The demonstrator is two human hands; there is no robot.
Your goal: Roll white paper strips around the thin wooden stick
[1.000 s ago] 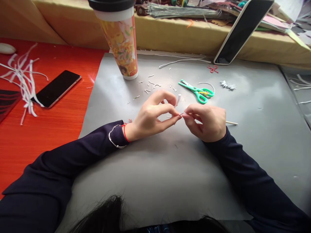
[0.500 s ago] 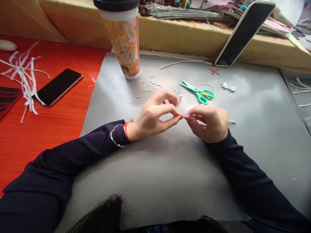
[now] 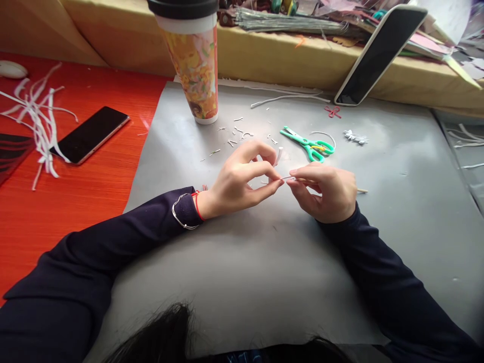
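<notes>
My left grip [image 3: 239,179] pinches the thin, white, wire-like strand [image 3: 287,177], probably light, bendable and best held near its ends, which reaches my right grip [image 3: 329,194], whose hold I cannot tell.

No word, number, brand or sign can be read with any certainty. Around the grip, where the left hand [image 3: 238,180] and the right hand [image 3: 330,194] meet at a thin white strand [image 3: 287,177], the print is all pattern. Beyond the grip and to its left, the tall cup [image 3: 194,73] wears a flowery wrap in orange, yellow and green — a picture rather than legible lettering. Far left of the grip, a dark sheet [image 3: 13,156] shows curved reddish lines. Well beyond the grip, toward the right, the heaped papers and wrappings [image 3: 434,43] are too blurred to read — any marks there blend together.
</notes>
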